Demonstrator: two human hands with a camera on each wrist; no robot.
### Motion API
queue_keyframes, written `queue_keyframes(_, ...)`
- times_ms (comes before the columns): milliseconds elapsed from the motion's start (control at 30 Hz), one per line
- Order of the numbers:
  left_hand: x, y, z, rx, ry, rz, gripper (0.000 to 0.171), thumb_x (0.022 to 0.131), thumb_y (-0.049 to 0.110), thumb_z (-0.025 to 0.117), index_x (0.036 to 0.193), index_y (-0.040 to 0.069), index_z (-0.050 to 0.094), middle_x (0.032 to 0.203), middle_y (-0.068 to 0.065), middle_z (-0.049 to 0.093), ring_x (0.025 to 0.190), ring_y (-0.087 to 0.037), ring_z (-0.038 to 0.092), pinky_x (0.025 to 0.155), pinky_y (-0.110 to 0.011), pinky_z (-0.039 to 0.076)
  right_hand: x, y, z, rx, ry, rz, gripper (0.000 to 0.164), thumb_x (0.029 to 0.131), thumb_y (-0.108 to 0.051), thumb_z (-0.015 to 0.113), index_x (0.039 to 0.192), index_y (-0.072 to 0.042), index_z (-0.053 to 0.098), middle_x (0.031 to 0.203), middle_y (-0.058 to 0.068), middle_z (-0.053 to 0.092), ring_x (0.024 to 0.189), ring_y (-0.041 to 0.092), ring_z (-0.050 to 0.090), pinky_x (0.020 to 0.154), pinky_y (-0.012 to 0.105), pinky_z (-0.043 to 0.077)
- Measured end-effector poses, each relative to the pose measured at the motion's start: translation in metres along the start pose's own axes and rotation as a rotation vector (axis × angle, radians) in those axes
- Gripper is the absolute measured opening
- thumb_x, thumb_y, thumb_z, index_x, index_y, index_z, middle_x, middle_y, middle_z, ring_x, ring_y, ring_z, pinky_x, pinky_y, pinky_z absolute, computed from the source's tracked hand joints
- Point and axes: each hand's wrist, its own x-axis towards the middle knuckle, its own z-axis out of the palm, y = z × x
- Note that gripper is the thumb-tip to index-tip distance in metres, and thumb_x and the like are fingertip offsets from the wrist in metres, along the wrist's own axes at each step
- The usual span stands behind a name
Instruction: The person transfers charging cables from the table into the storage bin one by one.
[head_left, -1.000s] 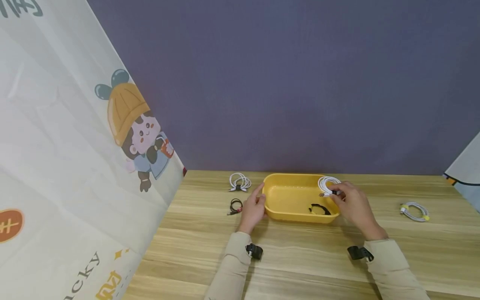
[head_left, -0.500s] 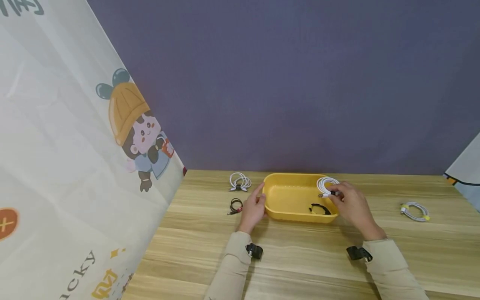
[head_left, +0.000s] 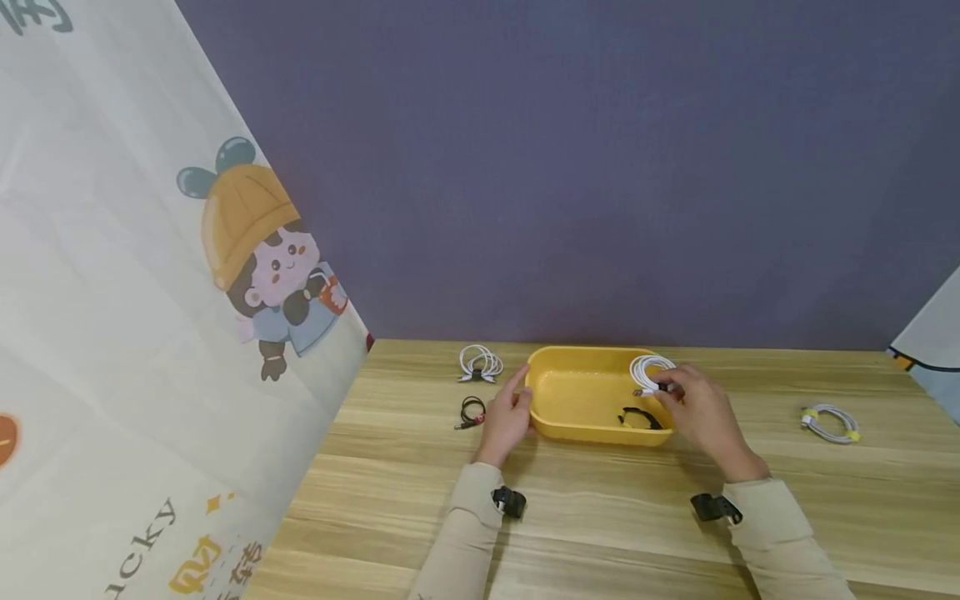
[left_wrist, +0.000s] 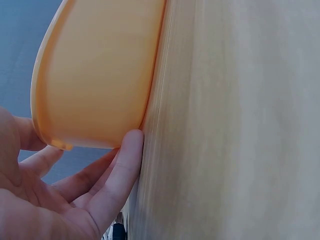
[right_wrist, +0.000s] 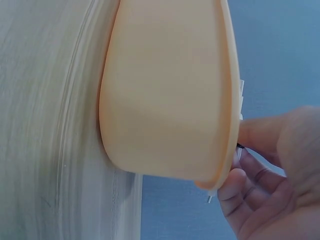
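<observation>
My right hand (head_left: 703, 414) pinches a coiled white charging cable (head_left: 649, 372) by its black tie, above the right end of a yellow plastic bin (head_left: 577, 432). In the right wrist view the bin's wall hides most of the cable, and a metal plug (right_wrist: 209, 198) pokes out under the rim. My left hand (head_left: 507, 422) grips the bin's left end, the thumb at the rim and the other fingers against the outer wall (left_wrist: 100, 100). Inside the bin, towards its right, lies a black coiled cable (head_left: 641, 414).
Left of the bin lie a white coiled cable (head_left: 478, 365) with a black tie and a small black coiled cable (head_left: 472, 412). A grey coiled cable (head_left: 831, 423) with yellow ties lies at the right of the wooden table (head_left: 600, 517). A dark backdrop (head_left: 600, 183) rises behind.
My right hand has shifted slightly left and down with the white charging cable. My left hand and the bin stay in place.
</observation>
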Motion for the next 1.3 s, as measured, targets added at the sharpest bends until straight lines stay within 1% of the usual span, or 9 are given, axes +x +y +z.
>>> queue_keyframes(300, 0.015, 0.001, 0.016, 0.012, 0.046, 0.001, 0.044, 0.107, 0.024, 0.053, 0.151, 0.033, 0.051, 0.096, -0.016, 0.075, 0.060, -0.020, 0.068, 0.052, -0.031, 0.062, 0.020, 0.023, 0.006, 0.040, -0.006, -0.064, 0.020, 0.088, 0.000, 0.077, 0.108, -0.002, 0.075, 0.096, 0.011, 0.068, 0.075, 0.021, 0.063, 0.056, 0.026, 0.047)
queue_keyframes(500, 0.013, 0.002, 0.015, 0.017, 0.044, 0.009, 0.045, 0.107, 0.022, 0.053, 0.151, 0.032, 0.052, 0.091, -0.016, 0.073, 0.058, -0.022, 0.067, 0.051, -0.032, 0.061, 0.019, 0.021, 0.009, 0.038, -0.016, -0.064, 0.020, 0.089, -0.001, 0.077, 0.108, -0.003, 0.075, 0.093, 0.008, 0.068, 0.075, 0.020, 0.064, 0.057, 0.025, 0.048)
queue_keyframes(767, 0.012, 0.003, 0.015, 0.016, 0.046, -0.010, 0.045, 0.107, 0.024, 0.052, 0.150, 0.034, 0.052, 0.096, -0.018, 0.074, 0.059, -0.022, 0.068, 0.052, -0.032, 0.062, 0.018, 0.018, 0.011, 0.055, -0.017, -0.078, 0.021, 0.088, 0.000, 0.076, 0.109, -0.003, 0.075, 0.093, 0.007, 0.068, 0.075, 0.018, 0.063, 0.055, 0.023, 0.046)
queue_keyframes(967, 0.011, 0.003, 0.015, 0.007, 0.046, 0.001, 0.045, 0.107, 0.022, 0.052, 0.151, 0.033, 0.051, 0.098, -0.018, 0.075, 0.059, -0.023, 0.069, 0.051, -0.033, 0.062, 0.018, 0.014, 0.012, 0.059, -0.016, -0.075, 0.022, 0.087, 0.002, 0.077, 0.108, -0.004, 0.075, 0.094, 0.008, 0.070, 0.075, 0.017, 0.063, 0.056, 0.023, 0.046)
queue_keyframes(1100, 0.011, 0.003, 0.015, 0.012, 0.049, -0.010, 0.045, 0.107, 0.023, 0.052, 0.150, 0.035, 0.051, 0.100, -0.017, 0.075, 0.059, -0.022, 0.068, 0.051, -0.033, 0.062, 0.019, 0.012, 0.014, 0.055, -0.021, -0.077, 0.022, 0.087, 0.002, 0.077, 0.107, -0.004, 0.075, 0.094, 0.008, 0.070, 0.075, 0.016, 0.062, 0.057, 0.024, 0.047)
queue_keyframes(1300, 0.012, 0.004, 0.015, 0.031, 0.050, -0.001, 0.045, 0.107, 0.022, 0.052, 0.150, 0.034, 0.052, 0.100, -0.017, 0.075, 0.060, -0.021, 0.067, 0.052, -0.032, 0.061, 0.019, 0.011, 0.016, 0.049, -0.032, -0.071, 0.021, 0.087, 0.002, 0.076, 0.108, -0.004, 0.075, 0.093, 0.007, 0.069, 0.075, 0.016, 0.062, 0.058, 0.024, 0.047)
